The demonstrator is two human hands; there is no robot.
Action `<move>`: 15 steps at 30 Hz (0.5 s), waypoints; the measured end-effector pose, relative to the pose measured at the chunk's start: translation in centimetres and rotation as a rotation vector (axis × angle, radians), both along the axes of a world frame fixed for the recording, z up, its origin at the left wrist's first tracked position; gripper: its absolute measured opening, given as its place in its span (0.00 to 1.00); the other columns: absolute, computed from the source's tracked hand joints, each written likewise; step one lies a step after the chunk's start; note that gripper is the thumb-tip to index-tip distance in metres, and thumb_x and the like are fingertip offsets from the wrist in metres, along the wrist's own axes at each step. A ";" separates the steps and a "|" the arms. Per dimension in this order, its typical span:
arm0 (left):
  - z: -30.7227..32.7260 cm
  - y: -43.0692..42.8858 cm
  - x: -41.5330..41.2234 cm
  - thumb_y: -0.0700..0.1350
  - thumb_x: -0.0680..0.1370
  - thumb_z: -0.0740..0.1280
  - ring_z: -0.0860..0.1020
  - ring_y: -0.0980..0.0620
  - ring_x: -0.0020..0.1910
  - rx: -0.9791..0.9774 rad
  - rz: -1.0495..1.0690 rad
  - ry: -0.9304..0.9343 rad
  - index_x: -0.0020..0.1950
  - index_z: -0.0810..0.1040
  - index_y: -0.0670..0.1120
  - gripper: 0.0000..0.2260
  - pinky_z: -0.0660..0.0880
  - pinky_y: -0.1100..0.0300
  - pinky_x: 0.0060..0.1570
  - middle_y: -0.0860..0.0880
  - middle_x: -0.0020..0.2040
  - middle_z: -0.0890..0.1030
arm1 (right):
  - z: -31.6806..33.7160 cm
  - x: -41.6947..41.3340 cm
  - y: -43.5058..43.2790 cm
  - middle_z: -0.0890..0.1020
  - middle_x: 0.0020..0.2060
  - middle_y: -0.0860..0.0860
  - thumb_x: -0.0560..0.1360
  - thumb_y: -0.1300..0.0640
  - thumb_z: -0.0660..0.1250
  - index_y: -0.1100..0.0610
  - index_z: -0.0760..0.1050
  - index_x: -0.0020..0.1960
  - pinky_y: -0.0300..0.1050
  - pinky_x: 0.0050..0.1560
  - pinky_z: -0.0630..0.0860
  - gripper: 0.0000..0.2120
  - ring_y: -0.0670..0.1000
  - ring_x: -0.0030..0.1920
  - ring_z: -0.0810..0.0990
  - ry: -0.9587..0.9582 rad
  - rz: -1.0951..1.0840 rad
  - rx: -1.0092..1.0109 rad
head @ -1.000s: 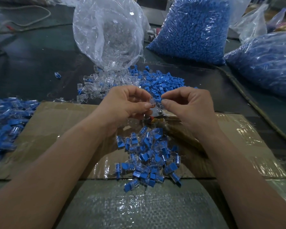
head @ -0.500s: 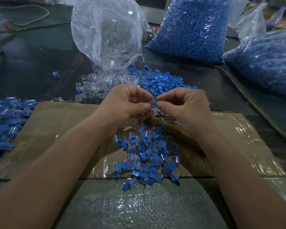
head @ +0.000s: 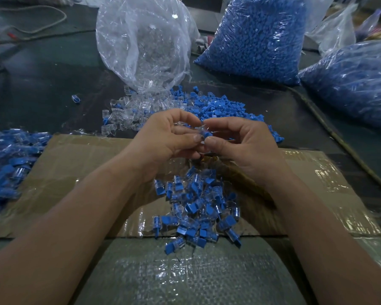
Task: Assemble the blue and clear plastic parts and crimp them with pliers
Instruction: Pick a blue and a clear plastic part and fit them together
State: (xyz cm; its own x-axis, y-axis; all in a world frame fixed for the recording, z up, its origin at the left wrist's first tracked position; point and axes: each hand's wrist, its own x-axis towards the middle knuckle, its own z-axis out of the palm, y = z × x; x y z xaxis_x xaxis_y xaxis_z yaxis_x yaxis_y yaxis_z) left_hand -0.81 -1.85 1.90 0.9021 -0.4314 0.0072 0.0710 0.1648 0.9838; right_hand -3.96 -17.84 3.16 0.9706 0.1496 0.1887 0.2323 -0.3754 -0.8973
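Left edge: heap of assembled pieces (head: 7, 164). Centre, above the cardboard sheet (head: 75, 172): left hand (head: 167, 139) pinches a clear part (head: 199, 129) against the blue part (head: 207, 134) pinched by the right hand (head: 246, 146). Far right: bags of blue parts (head: 257, 36).

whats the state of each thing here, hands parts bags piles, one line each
left hand, pinches the small clear plastic part
right hand, pinches the small blue plastic part
small blue plastic part, pressed against the clear one
clear plastic bag of clear parts, lying open, spilling parts
clear bag of blue parts, full
heap of assembled blue-and-clear pieces, loose on the cardboard sheet
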 end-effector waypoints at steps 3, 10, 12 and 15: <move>0.0 0.1 0.0 0.38 0.64 0.68 0.82 0.52 0.32 -0.003 -0.016 0.004 0.45 0.73 0.42 0.11 0.77 0.64 0.30 0.46 0.32 0.83 | -0.1 -0.1 0.1 0.83 0.39 0.39 0.67 0.58 0.70 0.45 0.77 0.47 0.33 0.45 0.77 0.11 0.41 0.43 0.82 -0.009 0.048 0.011; 0.1 0.0 -0.3 0.36 0.68 0.69 0.80 0.53 0.28 0.136 -0.006 -0.054 0.39 0.75 0.43 0.05 0.76 0.65 0.28 0.47 0.30 0.82 | 0.0 -0.1 0.2 0.83 0.42 0.47 0.61 0.51 0.70 0.47 0.78 0.47 0.42 0.49 0.79 0.14 0.46 0.44 0.82 -0.049 -0.013 0.046; 0.2 0.3 -0.1 0.30 0.69 0.67 0.79 0.54 0.29 0.112 0.040 -0.064 0.40 0.77 0.43 0.09 0.76 0.65 0.28 0.49 0.31 0.81 | -0.1 -0.1 0.1 0.83 0.41 0.45 0.62 0.52 0.70 0.46 0.78 0.46 0.38 0.47 0.79 0.13 0.43 0.43 0.82 -0.051 -0.021 0.034; 0.6 0.6 0.0 0.32 0.68 0.68 0.79 0.54 0.31 0.047 0.047 -0.079 0.41 0.79 0.44 0.08 0.77 0.65 0.30 0.50 0.34 0.82 | -0.2 -0.1 -0.1 0.83 0.41 0.44 0.63 0.54 0.72 0.45 0.78 0.46 0.37 0.47 0.78 0.12 0.42 0.43 0.82 -0.038 -0.017 -0.013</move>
